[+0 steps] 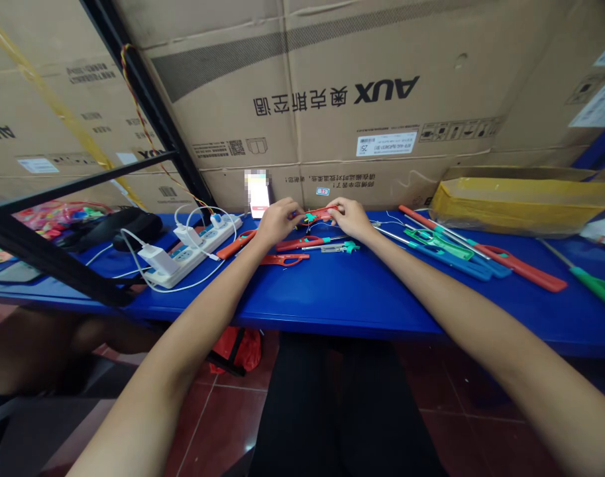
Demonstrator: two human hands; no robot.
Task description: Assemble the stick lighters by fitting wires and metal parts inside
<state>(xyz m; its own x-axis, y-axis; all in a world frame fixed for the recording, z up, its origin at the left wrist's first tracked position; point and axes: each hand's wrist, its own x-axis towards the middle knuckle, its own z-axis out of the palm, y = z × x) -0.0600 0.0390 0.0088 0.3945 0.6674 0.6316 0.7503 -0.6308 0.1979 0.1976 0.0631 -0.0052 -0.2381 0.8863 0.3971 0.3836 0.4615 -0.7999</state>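
My left hand and my right hand meet at the back of the blue table. Between their pinched fingers is a red lighter casing, with a small green part and thin wire at its left end. My right fingers grip its right end; my left fingertips close at the green part, and what exactly they pinch is hidden. Just below lie a red long-reach lighter, a red casing half and a clear-and-green inner part. Another red handle rests beside my left forearm.
A white power strip with plugged-in chargers stands left, near a black metal post. A phone leans on the large cardboard box. Right are blue lighters, a red lighter, a green one and a yellow-taped carton.
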